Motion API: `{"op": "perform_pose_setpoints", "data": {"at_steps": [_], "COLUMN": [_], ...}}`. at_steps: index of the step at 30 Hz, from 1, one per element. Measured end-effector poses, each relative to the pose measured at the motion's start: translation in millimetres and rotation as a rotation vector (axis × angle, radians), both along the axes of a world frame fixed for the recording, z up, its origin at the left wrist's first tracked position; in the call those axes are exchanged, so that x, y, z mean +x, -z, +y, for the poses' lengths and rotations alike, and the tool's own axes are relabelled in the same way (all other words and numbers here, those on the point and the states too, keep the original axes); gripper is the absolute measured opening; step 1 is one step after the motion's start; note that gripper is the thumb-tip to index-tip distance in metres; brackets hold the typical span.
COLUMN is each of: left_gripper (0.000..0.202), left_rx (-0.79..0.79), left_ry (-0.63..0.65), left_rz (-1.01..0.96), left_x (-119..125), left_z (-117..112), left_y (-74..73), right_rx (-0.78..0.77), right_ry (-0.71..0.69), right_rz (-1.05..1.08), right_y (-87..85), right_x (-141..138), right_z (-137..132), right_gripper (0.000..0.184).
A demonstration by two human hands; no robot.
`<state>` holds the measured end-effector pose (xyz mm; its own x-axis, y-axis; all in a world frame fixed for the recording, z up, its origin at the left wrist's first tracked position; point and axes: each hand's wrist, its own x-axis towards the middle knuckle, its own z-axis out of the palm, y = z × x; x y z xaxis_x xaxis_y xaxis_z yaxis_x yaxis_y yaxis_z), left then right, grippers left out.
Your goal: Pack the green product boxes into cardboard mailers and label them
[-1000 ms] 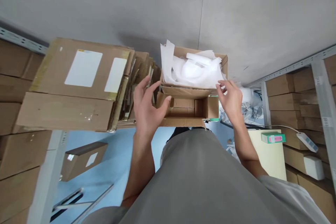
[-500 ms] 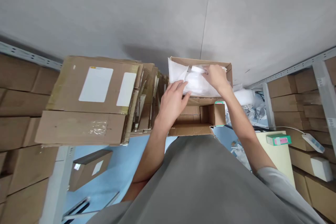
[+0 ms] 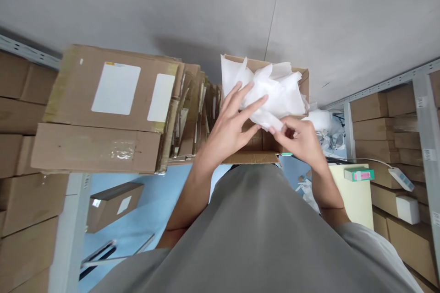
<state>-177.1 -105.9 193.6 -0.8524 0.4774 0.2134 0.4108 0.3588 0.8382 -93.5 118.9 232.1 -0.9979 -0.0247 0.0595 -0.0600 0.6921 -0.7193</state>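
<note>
White foam wrapping sheets [image 3: 280,91] lie crumpled in the top of an upright cardboard box [image 3: 304,81]. My left hand [image 3: 232,121] rests over their left part, fingers spread and holding nothing. With thumb and index finger, my right hand [image 3: 299,139] pinches the near edge of the wrapping sheet, which hangs over the box's front side. Whatever lies beneath the wrapping is hidden. Closer to my body, a second open cardboard box [image 3: 250,156] stands partly covered by my hands and the sheet.
Flattened cartons [image 3: 137,91] with white labels are stacked at the left. A grey wall [image 3: 192,4] rises behind. Shelves of brown boxes [image 3: 374,132] stand right. A green-and-pink box [image 3: 359,174] sits near a white power strip [image 3: 400,178].
My right hand has come out of the box toward me and now pinches the sheet's near edge. The sheet is folded over the contents. My left hand has spread its fingers.
</note>
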Motion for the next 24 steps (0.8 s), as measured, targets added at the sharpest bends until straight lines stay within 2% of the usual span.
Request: {"op": "perform_pose_setpoints", "data": {"at_steps": [3, 7, 9, 11, 14, 16, 18, 19, 21, 22, 24], "left_gripper": [0.018, 0.023, 0.024, 0.023, 0.024, 0.026, 0.028, 0.029, 0.031, 0.032, 0.034], "left_rx": [-0.034, -0.05, -0.039, -0.032, -0.003, 0.022, 0.023, 0.009, -0.044, -0.079, -0.14], "left_ry": [0.075, 0.061, 0.005, -0.052, -0.128, -0.169, -0.181, -0.174, -0.142, -0.124, -0.104], "left_rz": [-0.034, -0.013, -0.003, -0.01, -0.016, 0.013, 0.047, 0.057, 0.063, 0.064, 0.069], "left_x": [8.2, 18.1, 22.1, 24.7, 24.6, 19.8, 9.8, 3.2, -11.0, -17.6, -27.2], "left_z": [-5.0, -13.9, -17.9, -21.3, -23.1, -19.8, -12.1, -7.0, 3.7, 8.3, 14.0], "left_y": [3.7, 19.9, 23.4, 21.6, 13.0, 8.3, 8.1, 10.1, 17.5, 22.2, 31.4], "right_rx": [0.112, 0.401, 0.5, 0.512, 0.395, 0.318, 0.297, 0.308, 0.357, 0.388, 0.442], "right_ry": [-0.12, -0.242, -0.244, -0.243, -0.228, -0.127, 0.01, 0.042, 0.036, 0.022, 0.0], "right_rz": [-0.152, -0.411, -0.525, -0.563, -0.423, -0.246, -0.091, -0.051, -0.067, -0.112, -0.198], "right_y": [27.7, 69.8, 82.1, 80.8, 54.5, 33.2, 22.6, 23.3, 35.2, 43.7, 57.8], "right_x": [4.9, -0.1, -1.1, 1.0, 2.0, -10.0, -38.6, -58.3, -101.7, -121.4, -148.0], "right_z": [-3.3, -10.9, -15.7, -17.2, -9.4, 1.3, 12.8, 17.7, 24.3, 25.9, 26.5], "right_gripper": [0.028, 0.013, 0.01, 0.015, 0.012, 0.016, 0.024, 0.027, 0.036, 0.035, 0.019]}}
